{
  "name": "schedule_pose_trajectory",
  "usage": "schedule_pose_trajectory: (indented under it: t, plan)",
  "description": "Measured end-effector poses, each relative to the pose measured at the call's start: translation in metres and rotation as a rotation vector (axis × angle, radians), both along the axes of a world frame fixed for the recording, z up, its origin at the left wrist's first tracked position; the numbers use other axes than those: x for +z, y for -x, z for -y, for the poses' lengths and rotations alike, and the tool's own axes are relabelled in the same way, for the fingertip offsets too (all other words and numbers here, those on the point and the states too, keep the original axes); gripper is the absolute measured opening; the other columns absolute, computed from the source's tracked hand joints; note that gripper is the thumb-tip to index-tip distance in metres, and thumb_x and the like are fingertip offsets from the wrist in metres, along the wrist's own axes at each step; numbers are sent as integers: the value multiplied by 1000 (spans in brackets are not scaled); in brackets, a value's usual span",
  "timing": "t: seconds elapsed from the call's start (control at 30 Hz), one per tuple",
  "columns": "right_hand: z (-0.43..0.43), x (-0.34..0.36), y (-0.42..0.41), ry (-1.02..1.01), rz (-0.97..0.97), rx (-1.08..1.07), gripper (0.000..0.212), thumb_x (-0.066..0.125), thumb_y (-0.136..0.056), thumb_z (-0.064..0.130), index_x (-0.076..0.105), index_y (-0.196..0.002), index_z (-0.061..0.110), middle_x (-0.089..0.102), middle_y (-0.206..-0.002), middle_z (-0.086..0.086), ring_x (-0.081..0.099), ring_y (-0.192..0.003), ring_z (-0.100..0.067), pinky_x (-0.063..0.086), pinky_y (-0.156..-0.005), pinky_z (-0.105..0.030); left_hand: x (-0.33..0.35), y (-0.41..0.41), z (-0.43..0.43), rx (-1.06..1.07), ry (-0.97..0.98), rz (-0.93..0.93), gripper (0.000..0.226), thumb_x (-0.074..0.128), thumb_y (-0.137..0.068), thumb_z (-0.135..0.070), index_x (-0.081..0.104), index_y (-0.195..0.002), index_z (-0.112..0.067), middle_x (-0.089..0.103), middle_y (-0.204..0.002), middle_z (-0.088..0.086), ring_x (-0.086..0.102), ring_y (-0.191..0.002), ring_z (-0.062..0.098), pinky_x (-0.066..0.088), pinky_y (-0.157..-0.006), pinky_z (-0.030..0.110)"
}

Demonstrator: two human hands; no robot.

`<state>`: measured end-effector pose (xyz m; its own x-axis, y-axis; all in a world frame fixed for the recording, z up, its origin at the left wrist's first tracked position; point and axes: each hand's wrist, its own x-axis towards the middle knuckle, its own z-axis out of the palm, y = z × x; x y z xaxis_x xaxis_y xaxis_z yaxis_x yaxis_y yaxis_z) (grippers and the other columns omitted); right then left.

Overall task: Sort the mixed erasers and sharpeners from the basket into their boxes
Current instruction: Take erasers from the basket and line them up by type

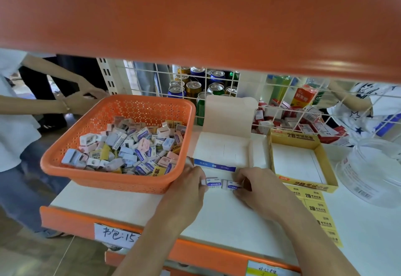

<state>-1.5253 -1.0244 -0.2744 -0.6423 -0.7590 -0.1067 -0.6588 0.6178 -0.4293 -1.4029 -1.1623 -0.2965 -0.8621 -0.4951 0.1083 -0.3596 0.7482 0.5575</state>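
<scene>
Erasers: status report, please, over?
Left hand pinches a blue-label eraser, right hand a second eraser. Both just short of the open white box. Basket heaped; nothing in between.

Orange shelf [195,15] overhangs low, capping reach. Wire grille [230,84] closes the rear. Basket [108,178] left, white box [217,152] centre, yellow box [308,185] just beside it, clear tub [373,171] far right. Bare worktop [130,206] along the front lies open for passage.

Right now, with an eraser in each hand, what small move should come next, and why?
Likely set both into the open blue-fronted box: the left hand pinches one blue-labelled eraser, the right hand a second eraser, just in front of it.
</scene>
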Motion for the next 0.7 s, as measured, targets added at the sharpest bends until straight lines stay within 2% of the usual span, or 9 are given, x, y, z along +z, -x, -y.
schedule_pose_trajectory:
  t: [0.1, 0.2, 0.3, 0.47, 0.7]
  plan:
    - [0, -1, 1, 17, 0, 7, 6, 58, -87, 22, 57, -85, 28, 54, -73, 11, 49, -69, -8, 42, -61, -25, 0, 0, 0, 10, 17, 10, 5, 55, -95, -24, 50, -94, -21, 49, -101, -7, 52, -88, 4, 43, -80, 18]
    - [0, -2, 1, 27, 0, 11, 7, 58, -88, 22, 61, -93, 26, 57, -79, 9, 50, -73, -10, 41, -63, -24, 0, -1, 0, 26, 6, 18, 7, 53, -96, -22, 48, -91, -23, 51, -100, -6, 53, -87, 6, 44, -80, 20]
    - [-1, -2, 2, 28, 0, 12, 9, 58, -88, 23, 62, -96, 25, 59, -83, 8, 51, -75, -11, 41, -64, -23, 0, -2, 1, 38, 32, 30, 4, 51, -97, -23, 52, -99, -21, 52, -101, -6, 53, -89, 5, 44, -82, 20]
    - [-1, -5, 2, 38, 7, -6, 7, 58, -88, 23, 60, -92, 29, 59, -85, 7, 53, -75, -12, 40, -63, -22, -1, -3, 2, 33, 54, 32, 1, 51, -97, -23, 51, -98, -22, 55, -100, -6, 54, -90, 6, 45, -82, 23]
    - [0, -7, 0, 65, 10, -32, 16, 57, -90, 21, 63, -105, 24, 64, -99, 3, 58, -89, -15, 46, -75, -24, -8, 5, 2, 60, 36, -23, 15, 54, -94, -12, 50, -87, -24, 50, -93, -9, 52, -82, 6, 46, -73, 24]
